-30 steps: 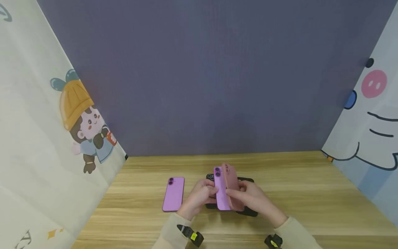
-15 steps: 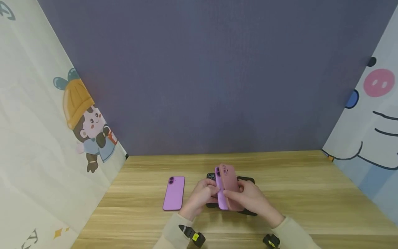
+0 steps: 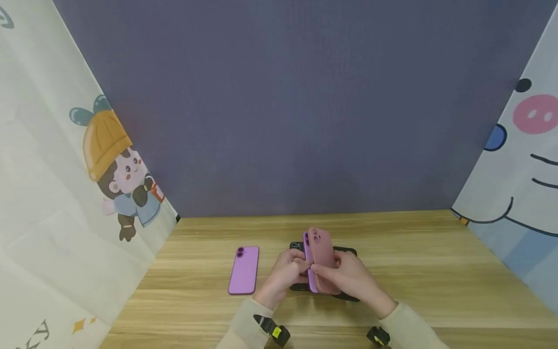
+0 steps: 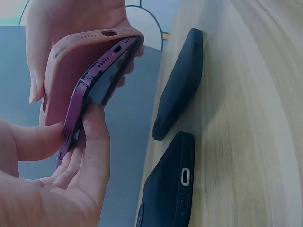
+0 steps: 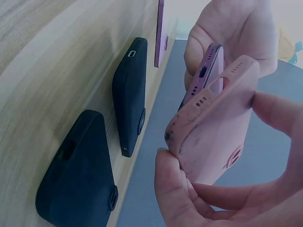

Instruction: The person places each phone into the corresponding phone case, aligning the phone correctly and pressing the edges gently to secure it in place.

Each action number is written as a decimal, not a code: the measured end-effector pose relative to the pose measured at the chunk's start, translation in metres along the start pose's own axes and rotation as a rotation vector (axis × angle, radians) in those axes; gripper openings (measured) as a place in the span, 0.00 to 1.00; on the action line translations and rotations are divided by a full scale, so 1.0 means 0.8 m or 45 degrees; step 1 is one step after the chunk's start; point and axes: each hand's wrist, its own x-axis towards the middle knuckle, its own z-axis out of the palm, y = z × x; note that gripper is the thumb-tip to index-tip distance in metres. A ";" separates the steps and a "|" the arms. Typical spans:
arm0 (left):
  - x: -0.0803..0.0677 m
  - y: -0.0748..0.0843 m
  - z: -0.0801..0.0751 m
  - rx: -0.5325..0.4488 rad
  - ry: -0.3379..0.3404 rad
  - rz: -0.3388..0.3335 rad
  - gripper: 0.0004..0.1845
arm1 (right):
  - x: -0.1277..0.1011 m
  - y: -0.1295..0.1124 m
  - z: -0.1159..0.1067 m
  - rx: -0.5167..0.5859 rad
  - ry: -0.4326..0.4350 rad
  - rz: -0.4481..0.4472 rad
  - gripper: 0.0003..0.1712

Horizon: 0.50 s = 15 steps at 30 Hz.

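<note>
My left hand (image 3: 285,271) pinches the long side of a purple phone (image 4: 75,111) between thumb and fingers. A pink phone case (image 3: 324,261) is held by my right hand (image 3: 348,274), thumb on one edge and fingers on the other. In the left wrist view, the phone's far long edge sits inside the case, while the edge in my left hand stands out at an angle. Dark smudges mark the case's lower corner in the right wrist view. Both are held tilted above the table.
Under the hands lie two black cased phones or cases, one at left (image 5: 130,94) and one at right (image 5: 78,175). Another purple phone (image 3: 244,270) lies back-up on the wooden table (image 3: 414,271) at left. A dark panel (image 3: 279,121) stands behind.
The pink case has swung left over the purple phone's back, covering more of it, and the gap between them has narrowed. Both hands keep their holds. The other phones have not moved.
</note>
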 end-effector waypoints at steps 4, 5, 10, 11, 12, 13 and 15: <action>0.001 0.000 0.001 -0.002 -0.005 0.002 0.10 | 0.001 0.000 0.000 -0.043 0.012 0.000 0.42; 0.001 -0.001 0.000 -0.004 -0.008 0.002 0.10 | 0.001 0.000 0.000 -0.046 0.014 0.002 0.42; 0.003 -0.002 -0.001 -0.004 -0.022 -0.003 0.10 | 0.000 -0.002 0.003 -0.031 0.036 0.008 0.38; 0.003 -0.002 -0.001 -0.004 -0.024 -0.003 0.10 | -0.001 -0.002 0.003 -0.034 0.043 0.011 0.37; 0.003 -0.002 -0.001 -0.002 -0.026 -0.004 0.10 | -0.001 -0.003 0.003 -0.045 0.050 0.009 0.38; 0.002 -0.002 -0.002 -0.001 -0.024 -0.005 0.10 | 0.000 -0.003 0.004 -0.065 0.055 0.005 0.39; 0.001 -0.002 -0.003 -0.002 -0.023 -0.008 0.09 | 0.000 -0.003 0.004 -0.096 0.058 0.000 0.42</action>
